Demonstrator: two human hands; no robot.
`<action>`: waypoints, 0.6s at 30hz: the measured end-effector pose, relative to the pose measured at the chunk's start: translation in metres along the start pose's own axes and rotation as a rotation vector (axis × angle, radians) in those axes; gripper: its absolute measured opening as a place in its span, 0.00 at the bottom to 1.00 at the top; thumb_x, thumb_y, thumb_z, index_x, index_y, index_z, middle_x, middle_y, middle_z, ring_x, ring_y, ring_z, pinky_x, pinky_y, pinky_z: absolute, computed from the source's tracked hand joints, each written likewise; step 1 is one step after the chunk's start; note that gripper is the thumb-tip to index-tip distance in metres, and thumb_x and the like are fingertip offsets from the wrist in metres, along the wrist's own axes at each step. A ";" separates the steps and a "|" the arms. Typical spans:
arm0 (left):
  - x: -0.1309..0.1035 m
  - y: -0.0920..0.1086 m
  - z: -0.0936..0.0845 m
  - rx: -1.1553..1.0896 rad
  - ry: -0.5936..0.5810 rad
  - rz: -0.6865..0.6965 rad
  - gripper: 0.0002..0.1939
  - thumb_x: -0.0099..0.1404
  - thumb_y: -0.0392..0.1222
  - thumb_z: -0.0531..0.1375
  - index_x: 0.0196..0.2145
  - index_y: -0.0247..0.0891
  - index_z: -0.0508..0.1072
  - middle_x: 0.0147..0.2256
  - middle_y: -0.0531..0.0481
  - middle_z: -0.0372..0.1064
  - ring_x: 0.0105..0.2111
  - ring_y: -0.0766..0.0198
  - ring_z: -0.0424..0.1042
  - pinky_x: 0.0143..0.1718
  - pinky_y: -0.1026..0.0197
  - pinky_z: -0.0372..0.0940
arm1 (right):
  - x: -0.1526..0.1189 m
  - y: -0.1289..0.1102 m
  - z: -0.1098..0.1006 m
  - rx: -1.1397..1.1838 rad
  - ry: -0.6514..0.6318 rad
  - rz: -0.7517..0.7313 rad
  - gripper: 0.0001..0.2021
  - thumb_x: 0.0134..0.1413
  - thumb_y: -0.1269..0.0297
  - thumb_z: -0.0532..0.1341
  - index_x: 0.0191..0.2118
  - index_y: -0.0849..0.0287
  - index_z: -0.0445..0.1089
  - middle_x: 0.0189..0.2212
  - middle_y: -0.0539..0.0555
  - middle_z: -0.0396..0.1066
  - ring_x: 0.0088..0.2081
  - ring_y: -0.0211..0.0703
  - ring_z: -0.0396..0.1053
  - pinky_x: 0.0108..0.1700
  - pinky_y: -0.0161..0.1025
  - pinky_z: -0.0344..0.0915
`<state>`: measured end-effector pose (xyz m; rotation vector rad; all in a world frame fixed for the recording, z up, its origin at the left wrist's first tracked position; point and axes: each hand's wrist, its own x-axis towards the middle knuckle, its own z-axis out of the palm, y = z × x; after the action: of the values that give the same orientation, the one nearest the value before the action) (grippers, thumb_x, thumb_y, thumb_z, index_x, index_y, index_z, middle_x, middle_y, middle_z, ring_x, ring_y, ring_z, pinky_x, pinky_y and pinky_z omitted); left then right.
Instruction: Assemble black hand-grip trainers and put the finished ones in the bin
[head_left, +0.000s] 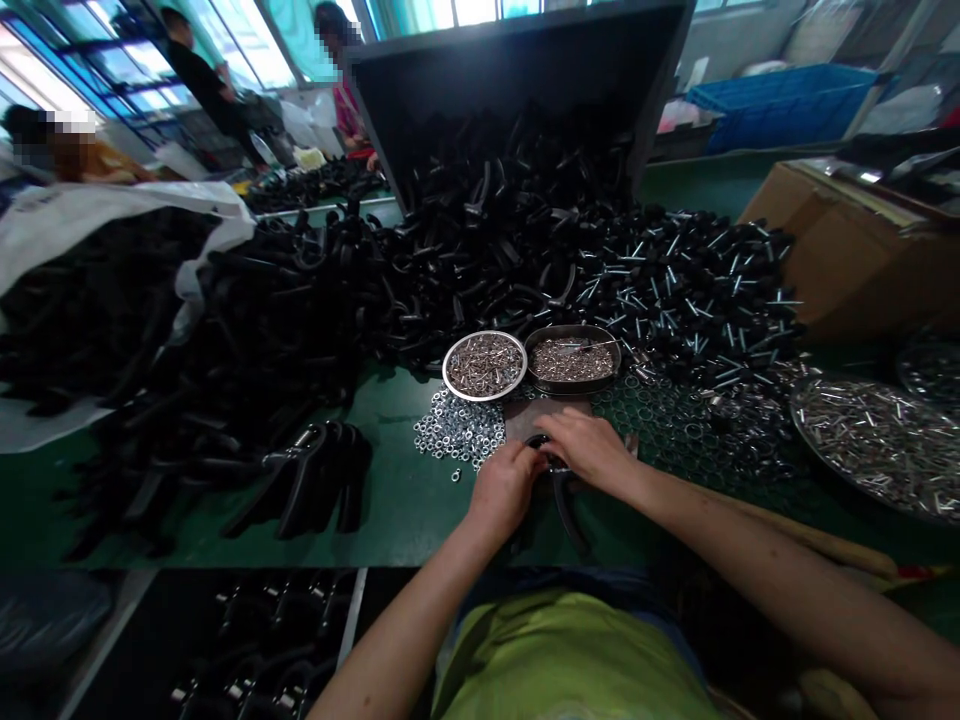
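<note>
**Left hand [504,490] and right hand [590,447] meet at a curved black handle [571,515]**

Nearest is the wearer's yellow-green shirt [577,655]; at lower left, a dark tray [354,612] holds black fittings [281,600] with shiny metal ends.

The curved black handle is at the near side of the green bench [405,510], in front of the wearer, its free end pointing back toward the shirt. The left hand's fingers are closed on its upper end. The right hand's fingers bend over the same end from the other side; whether they grip is hidden. A brownish flat block [519,418] shows just beyond.

Left of the hands stands a row of similar handles [322,490]; right of the right forearm lies a wooden tool handle [825,545]. Farther on come loose nuts [457,428], thin rings [645,415], and, side by side, a round metal dish [448,374] and an oval tin [574,387] of small metal pieces. A large pan [799,425] of pins sits at right.

Beyond spread black-headed screws [697,290] and a heap of black parts [480,270], flanked by a white bag [45,235] and a cardboard box [847,235]. A tipped dark bin [525,80] backs the heap. Farthest are a blue crate [780,105] and three people.
</note>
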<state>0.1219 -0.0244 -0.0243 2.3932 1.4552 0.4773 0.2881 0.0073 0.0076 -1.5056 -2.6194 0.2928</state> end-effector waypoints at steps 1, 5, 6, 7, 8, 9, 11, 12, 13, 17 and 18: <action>-0.001 0.000 0.001 0.066 -0.017 0.056 0.08 0.66 0.38 0.53 0.36 0.38 0.72 0.34 0.47 0.69 0.34 0.62 0.67 0.35 0.62 0.61 | -0.010 0.006 -0.003 0.006 0.036 0.004 0.10 0.59 0.60 0.53 0.45 0.55 0.66 0.38 0.55 0.71 0.44 0.45 0.65 0.39 0.37 0.60; -0.005 -0.001 0.002 0.109 -0.048 0.127 0.10 0.67 0.40 0.51 0.37 0.39 0.72 0.33 0.47 0.68 0.35 0.61 0.67 0.35 0.62 0.62 | -0.070 0.037 -0.012 -0.031 0.105 0.134 0.07 0.57 0.60 0.55 0.40 0.54 0.66 0.37 0.54 0.70 0.42 0.45 0.65 0.38 0.40 0.61; -0.006 -0.001 0.001 0.063 -0.030 0.104 0.10 0.67 0.41 0.51 0.37 0.39 0.72 0.33 0.47 0.68 0.35 0.61 0.67 0.36 0.62 0.63 | -0.088 0.046 -0.012 -0.050 0.082 0.173 0.07 0.56 0.60 0.56 0.39 0.53 0.66 0.37 0.54 0.69 0.40 0.46 0.65 0.35 0.40 0.61; -0.008 -0.001 0.001 0.010 -0.006 0.081 0.10 0.67 0.42 0.52 0.38 0.39 0.73 0.33 0.47 0.68 0.36 0.62 0.67 0.37 0.61 0.63 | -0.105 0.055 -0.009 -0.074 0.060 0.213 0.06 0.55 0.59 0.57 0.37 0.53 0.66 0.36 0.54 0.69 0.39 0.47 0.65 0.32 0.39 0.60; -0.011 0.000 0.000 -0.036 0.022 0.061 0.11 0.66 0.43 0.53 0.39 0.39 0.72 0.35 0.46 0.68 0.37 0.62 0.67 0.39 0.61 0.64 | -0.120 0.062 -0.006 -0.096 0.051 0.240 0.06 0.53 0.59 0.58 0.35 0.54 0.65 0.34 0.54 0.68 0.38 0.47 0.65 0.31 0.40 0.60; -0.014 0.001 -0.002 -0.061 0.045 0.043 0.11 0.66 0.43 0.53 0.42 0.39 0.72 0.38 0.45 0.68 0.39 0.61 0.67 0.41 0.61 0.64 | -0.133 0.068 0.000 -0.114 0.052 0.257 0.05 0.53 0.60 0.58 0.34 0.54 0.65 0.33 0.55 0.68 0.37 0.47 0.65 0.32 0.40 0.60; -0.023 0.005 -0.004 -0.029 0.049 -0.005 0.15 0.64 0.42 0.54 0.48 0.42 0.69 0.43 0.43 0.65 0.43 0.59 0.66 0.42 0.59 0.65 | -0.151 0.077 0.011 -0.155 0.083 0.290 0.04 0.54 0.62 0.57 0.34 0.55 0.64 0.32 0.56 0.67 0.36 0.48 0.64 0.35 0.42 0.60; -0.027 0.007 -0.005 0.020 0.024 -0.038 0.17 0.64 0.41 0.54 0.51 0.44 0.67 0.44 0.43 0.64 0.43 0.58 0.66 0.40 0.59 0.65 | -0.155 0.079 0.017 -0.175 0.100 0.303 0.04 0.54 0.63 0.56 0.35 0.56 0.64 0.32 0.56 0.67 0.36 0.48 0.64 0.36 0.43 0.60; -0.031 0.010 -0.005 0.075 -0.017 -0.074 0.21 0.64 0.39 0.53 0.54 0.46 0.64 0.44 0.43 0.63 0.41 0.58 0.67 0.38 0.60 0.66 | -0.158 0.080 0.023 -0.195 0.114 0.312 0.04 0.55 0.64 0.55 0.35 0.56 0.65 0.32 0.57 0.67 0.36 0.49 0.64 0.36 0.44 0.59; -0.039 0.017 -0.004 0.201 -0.174 -0.147 0.29 0.63 0.34 0.50 0.61 0.47 0.54 0.41 0.44 0.64 0.30 0.63 0.70 0.29 0.63 0.65 | -0.159 0.081 0.033 -0.238 0.126 0.286 0.08 0.57 0.64 0.53 0.41 0.58 0.66 0.35 0.59 0.69 0.38 0.51 0.64 0.38 0.45 0.59; -0.038 0.018 -0.003 0.206 -0.185 -0.139 0.29 0.62 0.33 0.49 0.61 0.46 0.54 0.41 0.44 0.64 0.29 0.63 0.70 0.29 0.63 0.65 | -0.158 0.080 0.032 -0.242 0.134 0.282 0.09 0.58 0.65 0.53 0.42 0.58 0.66 0.36 0.60 0.69 0.39 0.51 0.65 0.39 0.45 0.60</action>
<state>0.1184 -0.0664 -0.0194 2.3907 1.6398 0.0736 0.4292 -0.0937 -0.0404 -1.9010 -2.4070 -0.1058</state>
